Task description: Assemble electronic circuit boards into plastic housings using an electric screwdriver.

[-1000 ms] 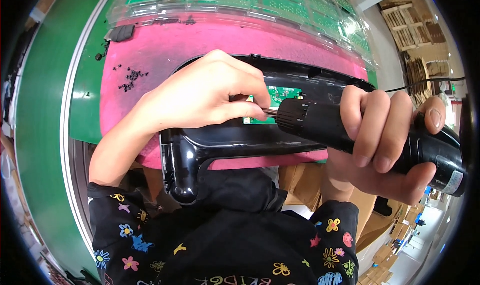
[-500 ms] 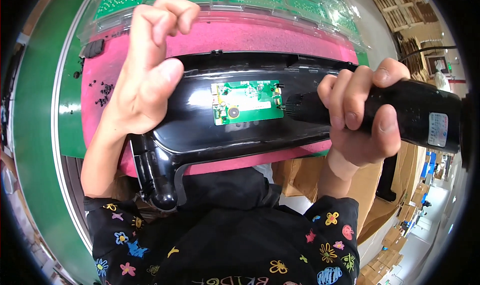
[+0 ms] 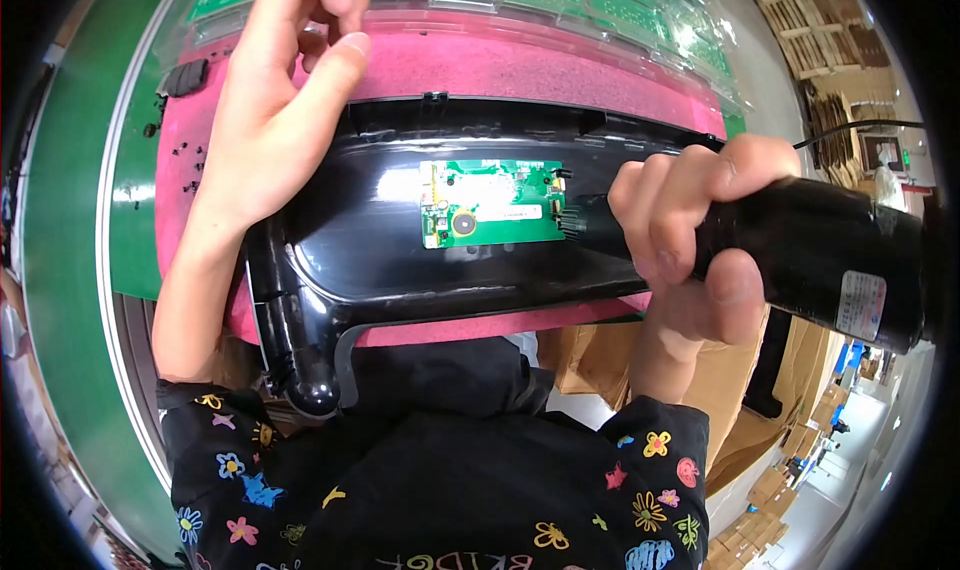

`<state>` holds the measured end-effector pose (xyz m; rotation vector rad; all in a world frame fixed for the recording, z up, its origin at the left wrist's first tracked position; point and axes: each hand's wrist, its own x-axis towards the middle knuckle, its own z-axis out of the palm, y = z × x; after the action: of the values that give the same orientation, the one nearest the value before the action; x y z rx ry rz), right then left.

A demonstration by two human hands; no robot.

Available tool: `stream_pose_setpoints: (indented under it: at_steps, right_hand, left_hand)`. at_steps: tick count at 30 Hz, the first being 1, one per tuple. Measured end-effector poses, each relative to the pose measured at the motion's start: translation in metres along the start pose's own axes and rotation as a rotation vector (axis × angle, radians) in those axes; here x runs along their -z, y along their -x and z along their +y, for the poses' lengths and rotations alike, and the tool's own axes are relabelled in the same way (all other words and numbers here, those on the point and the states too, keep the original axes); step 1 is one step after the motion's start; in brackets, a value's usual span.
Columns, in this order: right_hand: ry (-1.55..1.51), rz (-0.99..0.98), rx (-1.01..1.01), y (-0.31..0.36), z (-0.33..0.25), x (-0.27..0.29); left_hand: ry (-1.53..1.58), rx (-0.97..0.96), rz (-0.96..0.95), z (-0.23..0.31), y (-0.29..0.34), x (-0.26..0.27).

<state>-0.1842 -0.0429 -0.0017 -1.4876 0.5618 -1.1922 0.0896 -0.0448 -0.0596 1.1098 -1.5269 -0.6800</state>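
Observation:
A black plastic housing (image 3: 400, 275) lies with its hollow side up on the pink mat (image 3: 450, 60). In its middle sits a green circuit board (image 3: 490, 225). My right hand (image 3: 690, 230) is wrapped round a thick black cylindrical hand tool (image 3: 800, 245) with a white label. Its narrow front, partly covered by my fingers, reaches toward the board's right edge. My left hand (image 3: 290, 110) is raised over the housing's far left corner, fingers curled and thumb tip close to them. Whether something small is in that pinch cannot be made out.
Clear plastic trays of green boards (image 3: 450, 0) stand along the far side. Small black parts (image 3: 192, 170) are scattered on the mat at left, near a dark grey block (image 3: 188, 77). Cardboard (image 3: 590, 355) is at the right front. A black cable (image 3: 860, 125) runs at far right.
My left hand has moved a little up and left, its thumb closer to the curled fingers. My right hand and the black tool have shifted slightly left and down.

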Motion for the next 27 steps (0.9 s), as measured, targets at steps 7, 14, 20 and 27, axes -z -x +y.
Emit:
stream_pose_setpoints:
  at_steps: [7,14,20,27]
  right_hand:
    - [0.029,-0.017,0.055,0.001,0.002,-0.001]
    - [-0.208,-0.097,-0.084,-0.016,0.002,0.017]
    - [-0.617,0.513,-0.375,-0.043,-0.007,0.043]
    - [-0.202,0.279,-0.281,0.012,-0.039,0.085]
  left_hand:
    - [-0.348,-0.077,-0.19,0.016,-0.002,-0.006]
    - [-0.599,-0.145,-0.399,0.011,0.007,-0.003]
    - [-0.689,-0.024,-0.59,0.026,0.006,-0.004]
    - [-0.722,0.009,-0.591,0.042,0.014,-0.007]
